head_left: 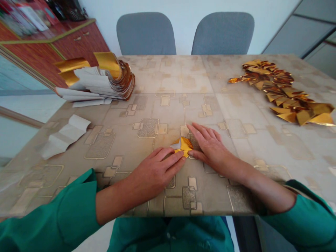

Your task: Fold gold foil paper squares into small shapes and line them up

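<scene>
A small piece of gold foil paper [186, 145], partly folded and with a pale inner side showing at its left, lies on the table in front of me. My left hand [160, 168] reaches in from the left, its fingertips pressing the paper's near edge down against the table. On the other side, my right hand [210, 148] has its fingers stretched out beyond the paper. Its thumb touches the paper's right edge. Part of the folded piece is hidden under my left fingers.
A bent stack of gold-and-white paper sheets [105, 78] stands at the back left. Nearer lies a creased pale sheet [67, 136]. A curved chain of folded gold pieces [286, 91] sits at the right. Two grey chairs [146, 33] stand behind the patterned table [168, 112].
</scene>
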`<action>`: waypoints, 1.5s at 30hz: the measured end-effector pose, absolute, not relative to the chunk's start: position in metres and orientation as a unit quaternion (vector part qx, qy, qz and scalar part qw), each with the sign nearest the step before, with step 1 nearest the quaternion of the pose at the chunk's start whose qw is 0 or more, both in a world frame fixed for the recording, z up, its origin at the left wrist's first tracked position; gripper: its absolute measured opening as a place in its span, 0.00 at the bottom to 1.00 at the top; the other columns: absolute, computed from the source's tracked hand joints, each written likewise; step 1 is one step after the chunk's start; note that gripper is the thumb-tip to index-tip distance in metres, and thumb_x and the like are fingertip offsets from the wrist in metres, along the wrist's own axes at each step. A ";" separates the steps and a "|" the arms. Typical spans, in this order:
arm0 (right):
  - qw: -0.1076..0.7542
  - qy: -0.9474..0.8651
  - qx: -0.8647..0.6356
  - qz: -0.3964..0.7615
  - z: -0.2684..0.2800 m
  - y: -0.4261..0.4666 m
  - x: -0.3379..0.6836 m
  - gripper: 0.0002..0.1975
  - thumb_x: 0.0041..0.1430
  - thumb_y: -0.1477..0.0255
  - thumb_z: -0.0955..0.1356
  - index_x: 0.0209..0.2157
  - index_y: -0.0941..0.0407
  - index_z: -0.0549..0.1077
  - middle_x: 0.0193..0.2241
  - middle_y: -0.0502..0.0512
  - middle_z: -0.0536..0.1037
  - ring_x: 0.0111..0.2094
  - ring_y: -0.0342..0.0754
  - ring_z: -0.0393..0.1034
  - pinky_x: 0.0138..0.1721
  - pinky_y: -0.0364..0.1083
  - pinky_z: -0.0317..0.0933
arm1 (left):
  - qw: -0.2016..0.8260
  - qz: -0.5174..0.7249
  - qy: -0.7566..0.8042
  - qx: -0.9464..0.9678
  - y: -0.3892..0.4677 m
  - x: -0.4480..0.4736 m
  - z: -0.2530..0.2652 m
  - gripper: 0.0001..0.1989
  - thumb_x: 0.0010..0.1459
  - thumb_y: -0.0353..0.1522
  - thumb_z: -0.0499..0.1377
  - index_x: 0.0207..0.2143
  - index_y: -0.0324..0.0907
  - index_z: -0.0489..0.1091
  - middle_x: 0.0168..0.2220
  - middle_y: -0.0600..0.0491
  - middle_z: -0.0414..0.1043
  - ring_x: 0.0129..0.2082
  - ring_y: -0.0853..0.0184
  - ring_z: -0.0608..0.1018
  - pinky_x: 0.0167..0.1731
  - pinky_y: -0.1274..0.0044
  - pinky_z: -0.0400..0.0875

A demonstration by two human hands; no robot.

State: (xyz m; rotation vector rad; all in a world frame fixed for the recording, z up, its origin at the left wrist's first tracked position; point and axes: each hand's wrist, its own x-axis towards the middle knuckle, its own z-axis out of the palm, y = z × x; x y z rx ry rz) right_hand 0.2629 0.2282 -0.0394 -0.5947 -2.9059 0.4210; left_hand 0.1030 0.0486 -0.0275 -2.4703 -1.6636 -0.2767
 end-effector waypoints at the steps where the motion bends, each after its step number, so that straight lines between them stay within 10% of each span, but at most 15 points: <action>1: 0.071 -0.967 -0.194 0.148 -0.039 0.230 0.264 0.37 0.62 0.66 0.67 0.69 0.50 0.50 0.68 0.62 0.56 0.67 0.57 0.50 0.64 0.62 0.49 | 0.073 -0.093 -0.553 -0.825 0.048 0.102 -0.027 0.18 0.70 0.28 0.47 0.57 0.33 0.67 0.57 0.44 0.69 0.54 0.54 0.71 0.54 0.63 0.69; 13: 0.105 -0.962 -0.147 0.207 -0.032 0.249 0.265 0.35 0.58 0.69 0.70 0.64 0.54 0.57 0.62 0.62 0.66 0.62 0.57 0.60 0.61 0.61 0.55 | 0.054 -0.087 -0.535 -0.839 0.041 0.087 -0.026 0.21 0.68 0.38 0.54 0.57 0.34 0.67 0.59 0.47 0.70 0.56 0.55 0.70 0.55 0.63 0.67; 22: 0.119 -0.958 0.005 0.259 -0.013 0.251 0.261 0.05 0.64 0.71 0.68 0.40 0.54 0.75 0.40 0.55 0.78 0.43 0.49 0.71 0.48 0.51 0.63 | 0.064 -0.105 -0.475 -0.871 0.052 0.065 -0.020 0.13 0.70 0.33 0.52 0.51 0.38 0.71 0.53 0.49 0.74 0.52 0.60 0.73 0.53 0.66 0.66; 45: 0.104 -0.970 0.125 0.180 -0.011 0.241 0.255 0.11 0.69 0.74 0.63 0.45 0.51 0.76 0.43 0.51 0.80 0.44 0.46 0.68 0.48 0.49 0.59 | 0.154 -0.068 -0.539 -0.825 0.060 0.084 -0.016 0.15 0.69 0.24 0.46 0.41 0.34 0.73 0.41 0.44 0.76 0.40 0.62 0.77 0.40 0.71 0.76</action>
